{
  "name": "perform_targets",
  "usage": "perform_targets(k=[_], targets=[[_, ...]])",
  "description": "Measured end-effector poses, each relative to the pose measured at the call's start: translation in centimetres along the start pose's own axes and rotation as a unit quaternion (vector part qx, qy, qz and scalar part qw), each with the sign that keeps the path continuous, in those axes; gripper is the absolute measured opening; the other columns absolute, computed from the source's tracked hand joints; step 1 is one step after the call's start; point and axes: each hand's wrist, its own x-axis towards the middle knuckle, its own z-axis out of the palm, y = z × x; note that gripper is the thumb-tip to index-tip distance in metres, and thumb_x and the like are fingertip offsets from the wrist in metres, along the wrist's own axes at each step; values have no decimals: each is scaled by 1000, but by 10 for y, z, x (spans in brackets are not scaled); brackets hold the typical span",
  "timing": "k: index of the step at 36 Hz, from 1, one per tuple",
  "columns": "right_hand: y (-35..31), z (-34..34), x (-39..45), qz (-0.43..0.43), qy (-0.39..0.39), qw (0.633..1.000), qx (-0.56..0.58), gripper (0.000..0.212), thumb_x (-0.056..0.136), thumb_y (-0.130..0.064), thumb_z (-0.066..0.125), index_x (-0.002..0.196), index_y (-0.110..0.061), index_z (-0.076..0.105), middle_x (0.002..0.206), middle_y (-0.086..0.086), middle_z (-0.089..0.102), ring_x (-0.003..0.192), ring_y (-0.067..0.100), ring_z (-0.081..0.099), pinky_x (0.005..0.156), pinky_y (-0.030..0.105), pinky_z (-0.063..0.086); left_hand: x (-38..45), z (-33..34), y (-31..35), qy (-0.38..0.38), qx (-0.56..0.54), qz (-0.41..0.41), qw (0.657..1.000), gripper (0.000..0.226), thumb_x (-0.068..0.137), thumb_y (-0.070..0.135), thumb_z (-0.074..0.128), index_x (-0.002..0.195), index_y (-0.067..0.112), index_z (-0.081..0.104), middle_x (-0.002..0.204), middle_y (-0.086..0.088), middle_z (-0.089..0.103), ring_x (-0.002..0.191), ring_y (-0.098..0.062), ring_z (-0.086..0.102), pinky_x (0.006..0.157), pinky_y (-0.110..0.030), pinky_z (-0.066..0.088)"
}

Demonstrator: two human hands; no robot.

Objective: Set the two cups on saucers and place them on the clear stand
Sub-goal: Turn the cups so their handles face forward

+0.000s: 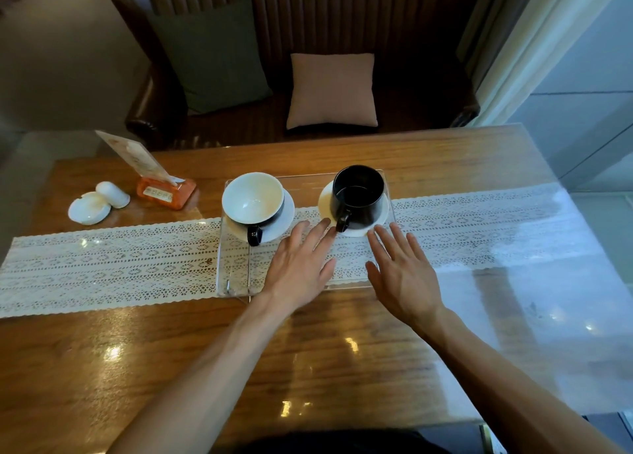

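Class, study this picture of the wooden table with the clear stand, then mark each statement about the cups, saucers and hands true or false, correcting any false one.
1. The black mug stands on a white saucer on the clear acrylic stand. True.
2. The wide cup with the white inside lies tipped on its side. False: it stands upright on its own white saucer.
3. The left hand grips the black mug's handle. False: its fingers are straight, and it holds nothing.
4. The right hand holds nothing. True.
5. The white lace runner passes under the clear acrylic stand. True.
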Motion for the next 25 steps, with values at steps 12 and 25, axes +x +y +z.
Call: perform_targets(k=[12,25], targets=[[4,-6,8,1,-27,999,-41,57,101,-36,35,148,-3,38,155,16,40,147,33,31,121,48,23,-8,2,19,10,-3,-2,1000,58,97,45,39,148,21,27,156,1,30,141,-26,23,106,-47,38],[15,-11,10,-32,-14,999,-19,51,100,-30,46,143,-3,46,150,15,47,144,35,35,119,51,28,-8,5,20,7,-79,20,997,59,100,45,35,153,21,22,161,1,22,149,-18,15,120,-40,21]])
